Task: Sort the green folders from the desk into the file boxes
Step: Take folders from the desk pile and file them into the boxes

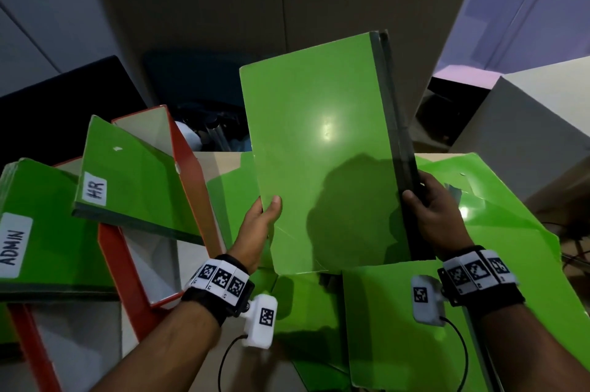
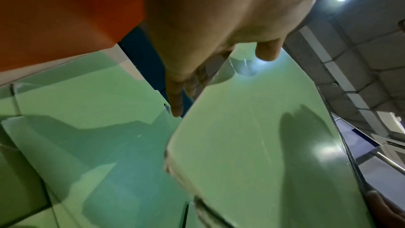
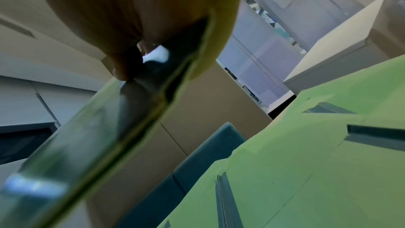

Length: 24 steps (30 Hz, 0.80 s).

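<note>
Labelled folders (image 1: 134, 174) sit in file boxes (image 1: 188, 168) left; loose folders (image 1: 498, 232), apparently overlapping, right.

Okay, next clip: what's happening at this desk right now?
A person is holding one green folder up over the desk with both hands: the left hand pinches its left edge, the right hand grips the dark spine side. More green folders lie spread below. On the left, folders labelled HR and ADMIN already sit in the red file boxes.

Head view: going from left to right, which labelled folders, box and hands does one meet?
ADMIN folder → HR folder → red file box → left hand → held green folder → right hand.
</note>
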Each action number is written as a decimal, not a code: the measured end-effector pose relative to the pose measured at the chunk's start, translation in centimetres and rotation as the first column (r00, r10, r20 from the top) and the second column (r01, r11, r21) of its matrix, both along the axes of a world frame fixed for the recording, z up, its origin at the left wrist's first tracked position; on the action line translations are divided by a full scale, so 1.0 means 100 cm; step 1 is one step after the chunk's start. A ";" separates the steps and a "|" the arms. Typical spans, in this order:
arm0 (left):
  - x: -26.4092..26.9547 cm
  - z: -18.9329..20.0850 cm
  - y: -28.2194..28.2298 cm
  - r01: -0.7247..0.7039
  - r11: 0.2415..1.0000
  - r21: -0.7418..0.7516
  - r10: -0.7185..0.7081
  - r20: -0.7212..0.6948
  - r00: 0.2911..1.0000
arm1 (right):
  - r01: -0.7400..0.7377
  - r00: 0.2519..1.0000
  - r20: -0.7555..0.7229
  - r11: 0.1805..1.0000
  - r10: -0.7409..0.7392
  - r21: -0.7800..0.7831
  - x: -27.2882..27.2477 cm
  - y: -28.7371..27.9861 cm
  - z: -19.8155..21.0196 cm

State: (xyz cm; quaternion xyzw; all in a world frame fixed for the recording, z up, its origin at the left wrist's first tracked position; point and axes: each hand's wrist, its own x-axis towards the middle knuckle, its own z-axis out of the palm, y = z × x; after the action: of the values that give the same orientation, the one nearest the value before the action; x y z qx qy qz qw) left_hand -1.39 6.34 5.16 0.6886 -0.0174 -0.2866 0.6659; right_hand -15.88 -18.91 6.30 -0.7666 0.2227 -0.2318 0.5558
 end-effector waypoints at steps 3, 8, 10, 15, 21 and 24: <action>0.001 0.002 0.001 -0.015 0.997 -0.070 0.010 -0.077 0.997 | 0.017 1.000 0.021 0.997 -0.018 0.081 0.002 0.001 -0.002; 0.003 0.005 -0.001 -0.133 0.987 -0.094 0.128 -0.061 0.990 | 0.062 0.981 -0.172 0.986 -0.088 -0.155 0.011 0.003 -0.011; 0.002 0.011 -0.003 -0.134 0.987 -0.088 0.134 0.004 0.991 | 0.027 0.964 -0.247 0.965 -0.094 -0.261 0.016 0.007 -0.016; -0.014 0.026 -0.013 0.078 0.995 -0.069 -0.052 0.316 0.947 | -0.273 0.941 -0.284 0.910 0.185 -0.311 0.030 0.047 -0.002; -0.034 0.026 -0.022 0.214 0.956 0.202 -0.294 0.634 0.716 | -0.408 0.908 -0.122 0.912 0.401 -0.039 0.050 0.098 0.022; -0.040 0.029 -0.022 0.275 0.947 0.168 -0.317 0.636 0.704 | -0.328 0.941 -0.091 0.945 0.327 0.005 0.051 0.101 0.028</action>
State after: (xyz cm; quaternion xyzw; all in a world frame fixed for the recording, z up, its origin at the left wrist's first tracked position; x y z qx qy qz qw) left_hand -5.34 4.11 8.04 0.7528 -0.3509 -0.1307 0.5414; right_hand -10.83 -8.86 9.05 -0.8055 0.1159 -0.1022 0.5721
